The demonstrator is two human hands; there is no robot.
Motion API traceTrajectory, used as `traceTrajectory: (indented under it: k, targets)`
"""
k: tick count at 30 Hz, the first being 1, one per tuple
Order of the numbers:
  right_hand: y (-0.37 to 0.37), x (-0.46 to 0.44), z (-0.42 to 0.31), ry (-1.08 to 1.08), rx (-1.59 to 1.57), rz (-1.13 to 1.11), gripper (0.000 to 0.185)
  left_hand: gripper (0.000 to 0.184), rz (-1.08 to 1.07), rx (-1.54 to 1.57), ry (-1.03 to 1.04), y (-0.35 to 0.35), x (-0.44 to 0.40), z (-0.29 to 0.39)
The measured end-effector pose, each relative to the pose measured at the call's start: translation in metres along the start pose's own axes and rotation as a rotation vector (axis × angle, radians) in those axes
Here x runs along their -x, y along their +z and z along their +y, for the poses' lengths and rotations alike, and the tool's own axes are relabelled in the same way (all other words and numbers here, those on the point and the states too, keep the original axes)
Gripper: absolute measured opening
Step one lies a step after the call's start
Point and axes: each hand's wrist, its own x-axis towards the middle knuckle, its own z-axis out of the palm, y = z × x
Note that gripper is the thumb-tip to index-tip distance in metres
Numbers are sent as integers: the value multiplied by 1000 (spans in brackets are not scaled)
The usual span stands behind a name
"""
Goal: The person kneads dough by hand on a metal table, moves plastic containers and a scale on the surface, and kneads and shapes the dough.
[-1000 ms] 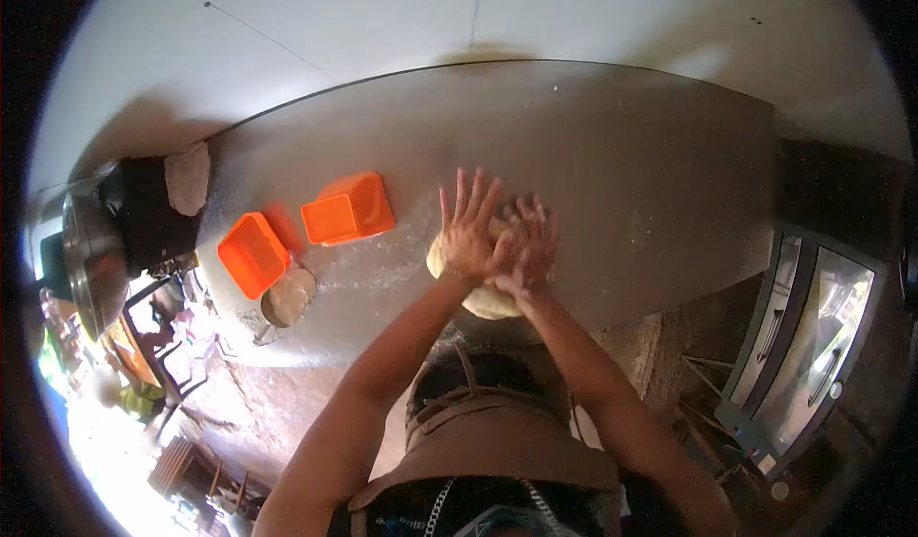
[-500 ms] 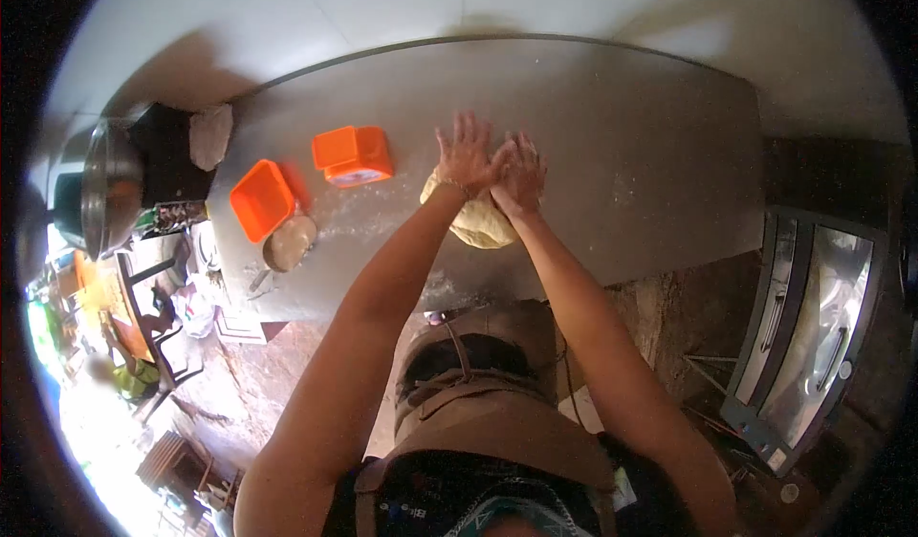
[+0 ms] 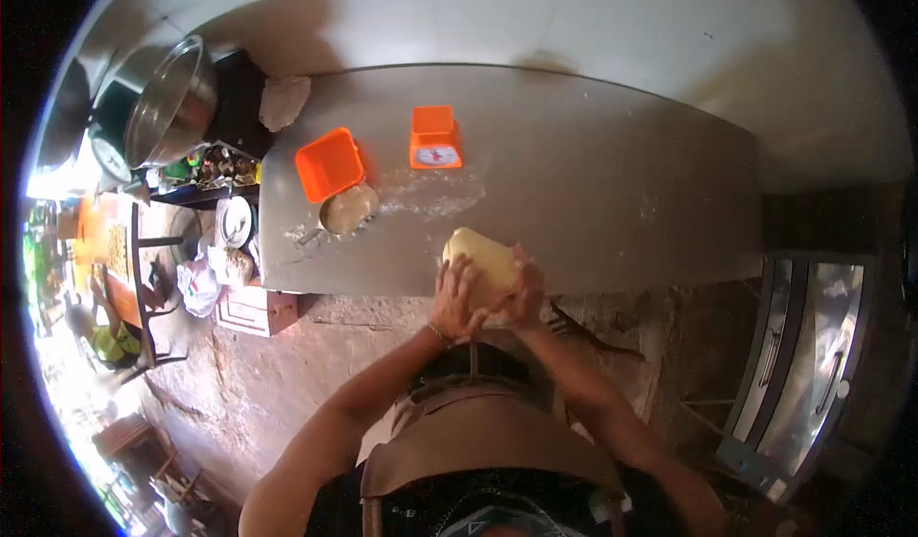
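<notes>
- Left hand (image 3: 456, 293) and right hand (image 3: 523, 290) curl around opposite sides of the pale dough (image 3: 486, 260), holding it at the near edge of the surface (image 3: 612, 183).
- Orange plastic tub (image 3: 330, 165): open-topped, its inner floor showing.
- Round handled pan (image 3: 350, 209): just beside the tub, pale inside; whether that is flour is unclear.
- Large metal bowl (image 3: 170, 107): past the surface's left end, contents indistinct.

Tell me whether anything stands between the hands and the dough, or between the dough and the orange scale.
No visible object does: the left hand and right hand hold the dough directly, from either side. Toward the orange scale, only a thin smear of what looks like flour shows on the table.
</notes>
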Motion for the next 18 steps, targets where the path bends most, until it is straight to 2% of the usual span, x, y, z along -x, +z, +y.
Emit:
traceTrajectory:
  k: [1, 2, 4, 7, 11, 15, 18]
  targets:
    - [15, -3, -11, -180, -4, 84, 77, 83, 60, -4, 67, 8, 5, -2]
    - [27, -9, -21, -184, -7, 73, 77, 88, 37, 14, 39, 13, 7, -6]
    - [36, -22, -45, -35, 393, -220, 77, 89, 87, 44, 24, 8, 7, -24]
    - [45, -66, -41, -62, 384, -229, 75, 94, 164, 43, 0, 7, -15, -51]
    - [50, -114, 9, -37, 399, -190, 74, 96, 254, -128, -41, 11, -77, -50]
    - [48, -160, 61, 6, 494, -265, 72, 98, 172, -265, -111, 18, -138, -53]
    - [65, -187, 100, 140, 603, -260, 72, 96, 116, -304, -157, 22, -188, -57]
